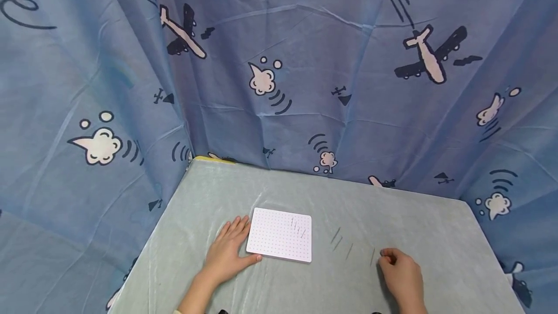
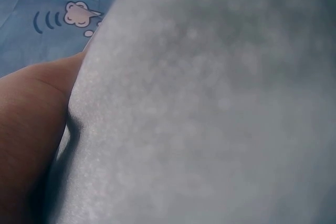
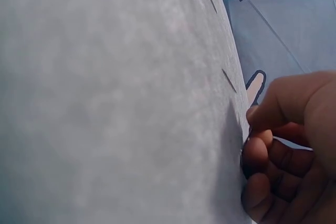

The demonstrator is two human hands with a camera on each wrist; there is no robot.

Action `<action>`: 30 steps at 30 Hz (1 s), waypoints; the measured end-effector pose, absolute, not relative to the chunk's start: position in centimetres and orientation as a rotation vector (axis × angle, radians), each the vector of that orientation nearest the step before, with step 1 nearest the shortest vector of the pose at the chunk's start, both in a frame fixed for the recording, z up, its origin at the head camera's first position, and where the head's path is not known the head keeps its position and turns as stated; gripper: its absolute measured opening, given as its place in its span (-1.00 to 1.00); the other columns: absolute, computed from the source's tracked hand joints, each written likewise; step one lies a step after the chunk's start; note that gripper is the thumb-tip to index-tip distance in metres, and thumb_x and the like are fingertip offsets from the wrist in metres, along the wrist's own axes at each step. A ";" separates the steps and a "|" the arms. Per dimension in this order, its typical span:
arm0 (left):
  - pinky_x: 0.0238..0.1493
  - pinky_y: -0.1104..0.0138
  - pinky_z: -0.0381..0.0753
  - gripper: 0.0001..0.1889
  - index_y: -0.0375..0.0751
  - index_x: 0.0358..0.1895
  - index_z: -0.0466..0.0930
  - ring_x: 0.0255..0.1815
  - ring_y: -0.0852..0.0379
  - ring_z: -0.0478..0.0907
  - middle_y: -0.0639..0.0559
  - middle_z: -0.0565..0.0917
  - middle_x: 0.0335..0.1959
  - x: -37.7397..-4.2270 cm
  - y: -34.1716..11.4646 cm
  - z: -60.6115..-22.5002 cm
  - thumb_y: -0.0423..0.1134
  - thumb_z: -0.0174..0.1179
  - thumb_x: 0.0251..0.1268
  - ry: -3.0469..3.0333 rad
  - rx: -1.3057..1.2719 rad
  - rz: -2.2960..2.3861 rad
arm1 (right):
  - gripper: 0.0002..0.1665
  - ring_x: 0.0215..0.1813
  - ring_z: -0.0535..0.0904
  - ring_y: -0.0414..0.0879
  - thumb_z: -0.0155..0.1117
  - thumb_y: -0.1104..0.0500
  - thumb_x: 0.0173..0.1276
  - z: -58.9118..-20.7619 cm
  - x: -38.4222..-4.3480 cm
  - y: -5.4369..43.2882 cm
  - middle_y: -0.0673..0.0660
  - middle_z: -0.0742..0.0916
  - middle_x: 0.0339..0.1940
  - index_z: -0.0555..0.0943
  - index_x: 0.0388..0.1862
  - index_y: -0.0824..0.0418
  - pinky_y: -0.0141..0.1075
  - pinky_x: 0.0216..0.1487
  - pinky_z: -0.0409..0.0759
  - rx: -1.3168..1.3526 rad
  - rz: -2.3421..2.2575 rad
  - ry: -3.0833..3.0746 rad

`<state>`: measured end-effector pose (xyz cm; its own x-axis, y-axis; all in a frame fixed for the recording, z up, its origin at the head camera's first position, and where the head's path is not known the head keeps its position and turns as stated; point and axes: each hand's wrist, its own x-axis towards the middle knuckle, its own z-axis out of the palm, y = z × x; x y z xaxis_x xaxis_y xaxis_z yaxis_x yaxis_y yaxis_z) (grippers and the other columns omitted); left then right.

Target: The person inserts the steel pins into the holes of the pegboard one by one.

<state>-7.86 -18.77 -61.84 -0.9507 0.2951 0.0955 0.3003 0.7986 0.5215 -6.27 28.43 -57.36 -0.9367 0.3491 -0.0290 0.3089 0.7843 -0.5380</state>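
A white board [image 1: 279,248] with a grid of pink dots lies on the cloth-covered table. Several thin, dark needle-like pieces [image 1: 298,227] show at its upper right. My left hand [image 1: 226,255] rests flat beside the board's left edge, its thumb at the lower left corner. To the right of the board several loose thin needles [image 1: 350,251] lie apart on the cloth. Just past the rightmost one, my right hand [image 1: 403,277] is low over the cloth. In the right wrist view, its thumb and forefinger [image 3: 257,150] pinch a thin dark needle, mostly hidden.
Pale grey-green cloth [image 1: 436,227] covers the table. Blue curtains [image 1: 296,125] printed with airplanes and clouds hang along the back and both sides. A yellow strip [image 1: 213,159] lies at the far left corner.
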 end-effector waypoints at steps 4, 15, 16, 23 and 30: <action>0.81 0.11 -0.16 0.12 -0.12 0.73 0.29 0.81 0.01 0.01 0.05 0.21 0.77 -7.9 -18.8 -61.7 0.47 0.41 0.24 -2.970 -0.498 -0.861 | -0.77 -0.35 0.57 -0.03 0.25 0.27 0.40 -57.4 -6.4 28.0 0.10 0.76 -0.36 0.77 -0.12 0.37 -0.24 -0.36 0.51 -0.535 0.912 -2.875; 0.81 0.08 -0.13 0.12 -0.10 0.73 0.28 0.81 -0.01 0.00 0.04 0.21 0.77 -8.3 -18.9 -61.6 0.49 0.38 0.25 -2.976 -0.511 -0.857 | -0.85 -0.38 0.58 -0.09 0.32 0.25 0.38 -56.2 -6.9 25.1 0.09 0.74 -0.39 0.75 -0.15 0.29 -0.34 -0.43 0.57 -0.442 1.142 -2.778; 0.81 0.08 -0.13 0.12 -0.10 0.73 0.28 0.81 -0.01 0.00 0.04 0.21 0.77 -8.3 -18.9 -61.7 0.49 0.38 0.26 -2.976 -0.512 -0.855 | -0.87 -0.40 0.59 -0.10 0.34 0.27 0.37 -56.1 -7.0 24.7 0.09 0.73 -0.40 0.74 -0.16 0.29 -0.34 -0.44 0.58 -0.416 1.160 -2.779; 0.80 0.05 -0.09 0.12 -0.13 0.72 0.32 0.80 -0.02 0.04 0.03 0.24 0.76 -8.2 -18.9 -62.1 0.50 0.38 0.24 -2.955 -0.517 -0.867 | -0.92 -0.44 0.60 -0.10 0.38 0.28 0.39 -55.8 -7.6 22.2 0.07 0.73 -0.42 0.76 -0.18 0.25 -0.32 -0.49 0.61 -0.295 1.261 -2.797; 0.80 0.11 -0.14 0.13 -0.12 0.72 0.32 0.80 -0.03 0.04 0.05 0.24 0.76 -8.1 -18.9 -62.4 0.54 0.34 0.24 -2.939 -0.504 -0.869 | -0.91 -0.41 0.60 -0.14 0.43 0.33 0.41 -55.6 -8.6 20.3 0.03 0.74 -0.40 0.79 -0.15 0.22 -0.35 -0.46 0.60 -0.155 1.325 -2.740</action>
